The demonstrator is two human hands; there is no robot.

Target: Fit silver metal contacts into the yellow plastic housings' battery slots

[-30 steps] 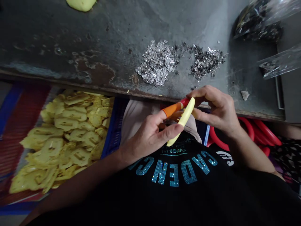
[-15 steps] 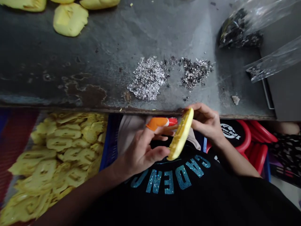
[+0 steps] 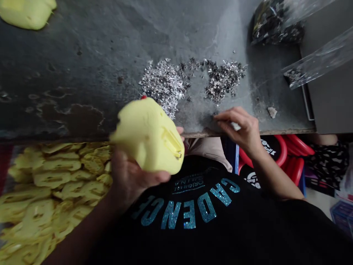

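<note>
Shirt [image 3: 226,228]: one, black, lettered in blue-green, on the near side of the bench [image 3: 91,55].
Yellow pile [image 3: 41,217]: one, of overlapping slotted pieces too many to count, below the bench's front edge, toward its left.
Red-rimmed objects [image 3: 281,152]: several, overlapping, exact number unclear, below the bench's front edge, toward its right.
Left hand [image 3: 128,180]: grasping one yellow piece, thumb over its near side.
Yellow piece [image 3: 138,129]: one, partly blurred, held at the bench's front edge; one slot faces up.
Right hand [image 3: 242,129]: one, at the bench's front edge, thumb and forefinger close together; whether they pinch a small part cannot be told.
Whitish lump [image 3: 272,112]: one, on the bench near its front edge.
Metal heaps [image 3: 224,79]: two, mid-bench, of small parts beyond counting; the left one lies partly behind the yellow piece.
Clear bags [image 3: 295,75]: two, at the bench's right side, with dark contents.
Second yellow piece [image 3: 30,13]: one, far left on the bench.
</note>
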